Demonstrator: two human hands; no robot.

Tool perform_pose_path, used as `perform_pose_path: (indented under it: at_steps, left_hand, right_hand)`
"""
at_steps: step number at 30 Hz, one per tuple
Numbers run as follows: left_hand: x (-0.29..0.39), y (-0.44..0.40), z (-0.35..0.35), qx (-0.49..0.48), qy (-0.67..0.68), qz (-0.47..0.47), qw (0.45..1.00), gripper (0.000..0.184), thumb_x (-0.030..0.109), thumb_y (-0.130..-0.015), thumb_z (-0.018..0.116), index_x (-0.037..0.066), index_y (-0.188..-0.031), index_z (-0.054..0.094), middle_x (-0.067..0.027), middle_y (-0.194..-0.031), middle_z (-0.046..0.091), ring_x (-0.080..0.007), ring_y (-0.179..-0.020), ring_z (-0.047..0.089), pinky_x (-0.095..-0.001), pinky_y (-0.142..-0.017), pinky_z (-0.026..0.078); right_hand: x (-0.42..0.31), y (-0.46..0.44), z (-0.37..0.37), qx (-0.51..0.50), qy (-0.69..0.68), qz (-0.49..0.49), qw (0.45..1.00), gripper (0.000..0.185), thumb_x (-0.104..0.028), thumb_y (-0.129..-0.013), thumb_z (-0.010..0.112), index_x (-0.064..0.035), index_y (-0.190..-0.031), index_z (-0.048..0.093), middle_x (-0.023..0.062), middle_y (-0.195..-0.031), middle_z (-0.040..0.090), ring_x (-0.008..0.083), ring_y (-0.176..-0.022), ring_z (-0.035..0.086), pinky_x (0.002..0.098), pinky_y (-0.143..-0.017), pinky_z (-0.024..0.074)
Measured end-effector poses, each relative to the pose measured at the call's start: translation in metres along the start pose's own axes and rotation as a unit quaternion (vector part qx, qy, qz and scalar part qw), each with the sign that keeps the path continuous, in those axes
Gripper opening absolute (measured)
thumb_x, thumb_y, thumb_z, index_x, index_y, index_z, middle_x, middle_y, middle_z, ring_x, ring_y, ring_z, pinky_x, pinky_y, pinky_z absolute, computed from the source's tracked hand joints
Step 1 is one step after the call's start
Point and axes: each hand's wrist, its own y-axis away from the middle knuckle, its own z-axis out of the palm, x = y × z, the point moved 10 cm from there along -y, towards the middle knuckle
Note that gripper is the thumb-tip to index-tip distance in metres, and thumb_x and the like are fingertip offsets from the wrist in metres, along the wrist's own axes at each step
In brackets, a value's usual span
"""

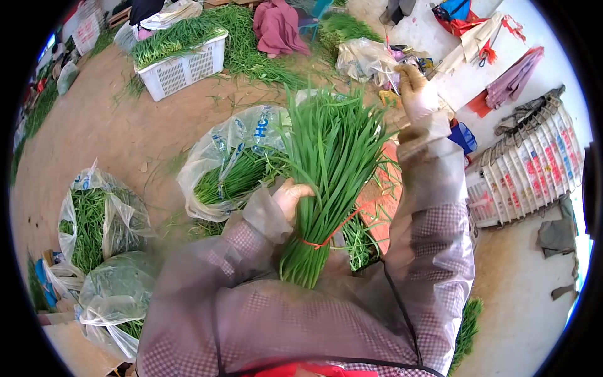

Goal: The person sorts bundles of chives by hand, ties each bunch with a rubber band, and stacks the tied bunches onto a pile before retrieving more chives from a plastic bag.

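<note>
My left hand (293,197) is wrapped around a large bunch of green chives (336,144), gripping it from its left side. The bunch stands tilted in front of my chest, leaves spreading up and away, cut stems near my body. A red tie (319,244) circles its lower part. My right hand (417,93) is stretched out far to the upper right, beside a clear plastic bag (364,60) and small items by the wall. Its fingers look drawn together; what they hold, if anything, is too small to make out.
A plastic bag of chives (235,179) lies open left of the bunch. More filled bags (125,220) stand at the left. A white crate (182,72) heaped with greens is at the back. An orange-red board (384,201) lies under my right arm; stacked white baskets (531,166) are at the right.
</note>
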Motion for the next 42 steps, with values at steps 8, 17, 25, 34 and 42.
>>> perform_pose_path:
  at_steps: [8,17,25,34,42]
  left_hand:
    - [0.003,0.003,0.006,-0.030,0.018,-0.008,0.999,0.052,-0.004,-0.077,0.053,-0.003,-0.129,0.044,-0.0174,-0.118,0.059,-0.0298,-0.102,0.062,-0.0424,-0.087,0.053]
    - [0.005,0.000,-0.011,-0.039,-0.058,0.030,0.997,0.041,0.008,-0.076,0.057,-0.007,-0.114,0.056,-0.0163,-0.105,0.065,-0.0272,-0.095,0.064,-0.0385,-0.086,0.052]
    - [0.003,-0.016,-0.029,-0.030,0.001,0.038,0.999,0.040,0.008,-0.077,0.060,-0.006,-0.115,0.057,-0.0173,-0.107,0.065,-0.0292,-0.093,0.065,-0.0409,-0.087,0.051]
    - [0.015,-0.047,-0.081,0.013,0.199,-0.061,0.978,0.040,0.027,-0.090,0.049,0.002,-0.120,0.056,-0.0160,-0.117,0.062,-0.0312,-0.103,0.062,-0.0507,-0.093,0.047]
    - [0.076,-0.046,-0.074,0.141,0.219,0.097,0.961,0.037,0.024,-0.096,0.037,0.003,-0.121,0.054,-0.0154,-0.122,0.059,-0.0320,-0.109,0.059,-0.0535,-0.096,0.045]
  right_hand:
    - [-0.128,0.058,0.027,-0.262,-0.155,-0.034,0.952,0.037,-0.016,-0.087,0.067,-0.0056,-0.121,0.061,-0.0005,-0.076,0.059,0.0075,-0.068,0.049,0.0230,-0.064,0.0425]
    - [-0.123,0.047,0.054,-0.051,-0.043,-0.120,0.991,0.016,-0.022,-0.085,0.062,-0.0088,-0.087,0.070,0.0167,-0.075,0.066,0.0346,-0.069,0.065,0.0400,-0.062,0.0522]
    - [-0.116,0.048,-0.002,-0.052,-0.136,-0.082,0.986,0.047,-0.003,-0.083,0.060,-0.0086,-0.130,0.053,0.0149,-0.118,0.060,0.0245,-0.098,0.059,0.0315,-0.089,0.0456]
    - [-0.043,0.149,-0.024,-0.049,-0.100,-0.005,0.994,0.058,0.006,-0.080,0.059,-0.0054,-0.135,0.047,0.0146,-0.126,0.056,0.0240,-0.101,0.059,0.0330,-0.089,0.0465]
    - [-0.021,0.243,0.051,-0.205,0.001,-0.040,0.978,0.094,-0.018,-0.063,0.082,-0.0047,-0.143,0.033,0.0227,-0.140,0.039,0.0408,-0.120,0.048,0.0431,-0.100,0.0425]
